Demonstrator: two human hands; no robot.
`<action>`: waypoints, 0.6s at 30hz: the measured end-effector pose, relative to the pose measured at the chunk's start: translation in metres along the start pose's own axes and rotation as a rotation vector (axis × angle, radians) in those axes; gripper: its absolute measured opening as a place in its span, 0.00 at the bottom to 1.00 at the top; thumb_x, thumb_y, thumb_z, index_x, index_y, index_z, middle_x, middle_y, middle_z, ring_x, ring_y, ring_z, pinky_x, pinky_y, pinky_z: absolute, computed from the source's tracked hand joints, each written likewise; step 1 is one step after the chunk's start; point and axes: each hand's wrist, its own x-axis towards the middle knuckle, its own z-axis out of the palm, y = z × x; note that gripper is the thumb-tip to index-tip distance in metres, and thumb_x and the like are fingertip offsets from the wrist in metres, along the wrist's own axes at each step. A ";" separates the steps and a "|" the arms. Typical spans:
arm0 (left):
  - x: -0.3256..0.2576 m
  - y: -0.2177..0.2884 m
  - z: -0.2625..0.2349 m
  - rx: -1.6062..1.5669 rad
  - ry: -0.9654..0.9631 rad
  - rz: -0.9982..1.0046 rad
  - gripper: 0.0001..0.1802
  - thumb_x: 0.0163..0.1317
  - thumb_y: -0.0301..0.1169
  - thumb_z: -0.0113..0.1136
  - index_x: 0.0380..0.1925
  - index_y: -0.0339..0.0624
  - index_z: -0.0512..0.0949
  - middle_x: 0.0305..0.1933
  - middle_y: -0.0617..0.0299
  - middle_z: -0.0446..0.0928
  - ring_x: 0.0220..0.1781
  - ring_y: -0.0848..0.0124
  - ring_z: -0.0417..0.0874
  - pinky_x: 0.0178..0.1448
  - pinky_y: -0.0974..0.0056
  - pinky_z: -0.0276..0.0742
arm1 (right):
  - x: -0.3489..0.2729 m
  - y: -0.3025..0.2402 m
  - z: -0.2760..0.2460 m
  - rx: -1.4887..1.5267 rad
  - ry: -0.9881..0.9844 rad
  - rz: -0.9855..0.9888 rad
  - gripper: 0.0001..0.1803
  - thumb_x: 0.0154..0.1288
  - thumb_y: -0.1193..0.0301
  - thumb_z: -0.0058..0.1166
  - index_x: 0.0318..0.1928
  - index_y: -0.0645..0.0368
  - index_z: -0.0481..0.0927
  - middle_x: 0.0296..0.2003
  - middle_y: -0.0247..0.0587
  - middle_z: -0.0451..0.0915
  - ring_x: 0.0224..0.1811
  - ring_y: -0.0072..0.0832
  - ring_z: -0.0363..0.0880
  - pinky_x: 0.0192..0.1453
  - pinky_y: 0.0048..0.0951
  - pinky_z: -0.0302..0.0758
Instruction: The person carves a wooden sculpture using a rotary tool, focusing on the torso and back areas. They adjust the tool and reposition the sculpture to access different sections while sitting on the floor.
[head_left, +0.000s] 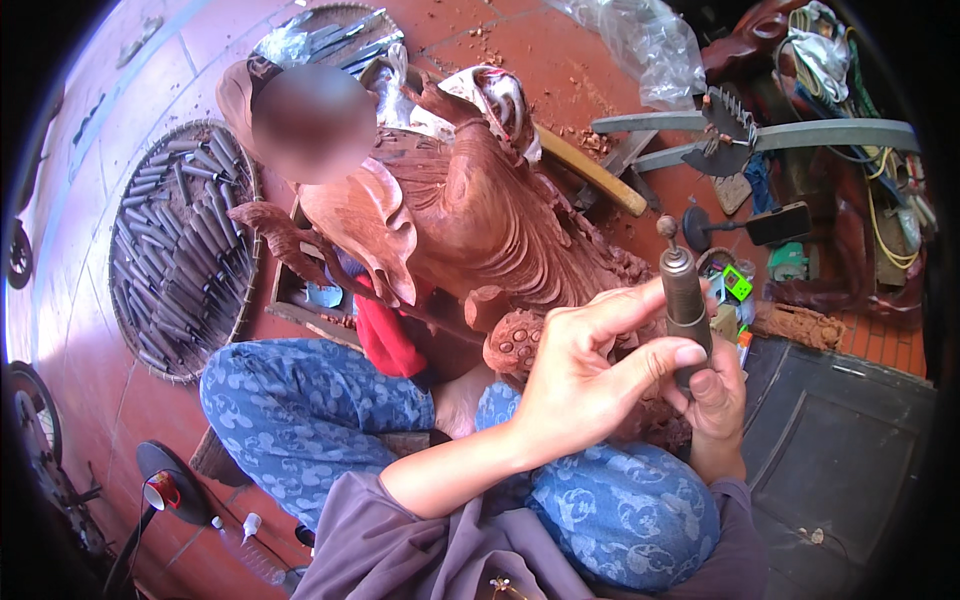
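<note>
My right hand grips the lower end of a grey metal rotary handpiece, held upright with a small round burr at its tip. My left hand reaches across with fingers spread, thumb and fingertips touching the handpiece's barrel. Just behind both hands stands a large reddish-brown carved wooden statue, resting between my knees in blue patterned trousers.
A round woven tray full of several chisels lies on the red tiled floor at left. A second tray sits behind the statue. Clear plastic sheet, grey metal bars, cables and wood scraps crowd the right. A dark mat lies lower right.
</note>
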 end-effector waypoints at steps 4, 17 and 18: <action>-0.011 -0.007 -0.001 -0.048 0.079 0.172 0.19 0.66 0.27 0.62 0.55 0.30 0.77 0.52 0.51 0.82 0.47 0.74 0.82 0.46 0.71 0.78 | -0.004 -0.010 -0.001 -0.654 0.092 -0.243 0.34 0.57 0.42 0.63 0.38 0.66 0.78 0.26 0.38 0.81 0.26 0.30 0.83 0.31 0.30 0.75; -0.042 -0.009 -0.005 -0.012 0.130 0.003 0.22 0.70 0.44 0.55 0.51 0.36 0.71 0.47 0.44 0.81 0.50 0.50 0.82 0.56 0.51 0.77 | 0.011 0.021 -0.111 -0.203 0.216 -0.298 0.19 0.72 0.56 0.52 0.44 0.62 0.78 0.26 0.31 0.79 0.26 0.22 0.79 0.29 0.20 0.70; -0.043 -0.015 -0.007 -0.138 0.128 0.055 0.22 0.71 0.46 0.53 0.52 0.39 0.70 0.47 0.48 0.80 0.52 0.50 0.80 0.58 0.53 0.75 | 0.018 0.038 -0.155 -0.259 0.383 -0.231 0.12 0.70 0.64 0.57 0.41 0.60 0.78 0.25 0.31 0.78 0.27 0.18 0.77 0.31 0.20 0.71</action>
